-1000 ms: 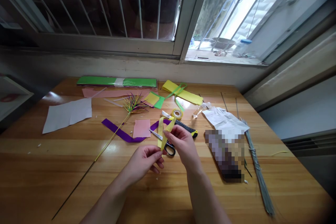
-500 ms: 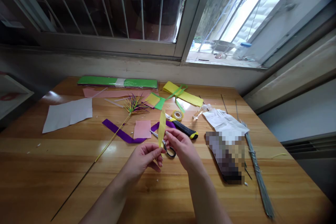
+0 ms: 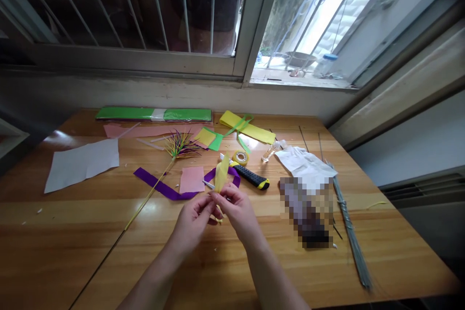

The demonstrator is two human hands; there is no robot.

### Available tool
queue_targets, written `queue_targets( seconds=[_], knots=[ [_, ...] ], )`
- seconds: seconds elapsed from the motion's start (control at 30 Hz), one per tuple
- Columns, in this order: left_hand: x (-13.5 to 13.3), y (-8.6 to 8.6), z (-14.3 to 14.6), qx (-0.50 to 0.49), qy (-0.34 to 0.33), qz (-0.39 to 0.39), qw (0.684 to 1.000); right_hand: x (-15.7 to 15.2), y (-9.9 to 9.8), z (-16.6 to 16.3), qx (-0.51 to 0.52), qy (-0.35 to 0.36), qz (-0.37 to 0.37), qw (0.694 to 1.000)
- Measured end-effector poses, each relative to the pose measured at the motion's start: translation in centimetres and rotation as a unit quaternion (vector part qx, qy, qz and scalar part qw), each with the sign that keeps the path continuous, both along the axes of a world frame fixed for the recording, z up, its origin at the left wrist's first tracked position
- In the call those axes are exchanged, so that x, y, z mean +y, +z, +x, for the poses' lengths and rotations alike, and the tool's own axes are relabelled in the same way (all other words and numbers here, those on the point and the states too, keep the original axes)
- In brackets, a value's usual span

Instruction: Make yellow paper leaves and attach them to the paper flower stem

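Observation:
A narrow strip of yellow crepe paper [image 3: 222, 172] stands up from my fingertips above the middle of the table. My left hand [image 3: 198, 218] pinches its lower end. Beside it, my right hand [image 3: 232, 206] pinches the strip too, the fingertips of both hands meeting. Scissors [image 3: 208, 184] lie just behind, mostly covered by my hands. A black and yellow utility knife [image 3: 250, 175] and a roll of tape [image 3: 240, 157] are a little farther back. Left of my hands rest a pink paper square [image 3: 192, 179] and a curling purple paper strip [image 3: 163, 190].
A wire stem with a multicoloured fringed head [image 3: 181, 145] lies at left, near a white sheet [image 3: 83, 163]. Green packaged paper [image 3: 127, 114] and folded yellow paper [image 3: 250, 128] are at the back. To the right are a small clear bottle [image 3: 271, 152], white tissue [image 3: 307, 167] and bundled wires [image 3: 350, 232].
My right hand has come down and left to meet my left hand at the strip's lower end. The strip looks wider and more tilted. The whole view has shifted slightly.

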State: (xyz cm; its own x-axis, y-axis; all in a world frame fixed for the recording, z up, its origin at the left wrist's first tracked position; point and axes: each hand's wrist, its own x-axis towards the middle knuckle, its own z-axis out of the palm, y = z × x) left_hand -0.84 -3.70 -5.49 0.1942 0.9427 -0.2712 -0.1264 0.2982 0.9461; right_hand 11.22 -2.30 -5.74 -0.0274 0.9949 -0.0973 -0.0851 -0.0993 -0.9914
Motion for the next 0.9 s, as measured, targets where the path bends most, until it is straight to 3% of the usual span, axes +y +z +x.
queue_targets(
  seconds=[0.37, 0.63, 0.8, 0.9],
  knots=[
    [-0.2, -0.1, -0.2, -0.004, 0.030, 0.044, 0.999, 0.1, -1.0, 0.0, 0.136, 0.043, -0.036, 0.989],
    [0.0, 0.0, -0.6, 0.029, 0.021, -0.008, 0.999, 0.4, -1.6, 0.1, 0.167, 0.023, -0.041, 0.985],
    [0.1, 0.3, -0.7, 0.007, 0.007, -0.014, 1.000, 0.2, -2.0, 0.5, 0.173, 0.109, -0.051, 0.977],
    [0.0, 0.3, -0.6, -0.005, -0.011, -0.030, 0.999, 0.2, -2.2, 0.7, 0.190, 0.120, -0.053, 0.973]
  ],
)
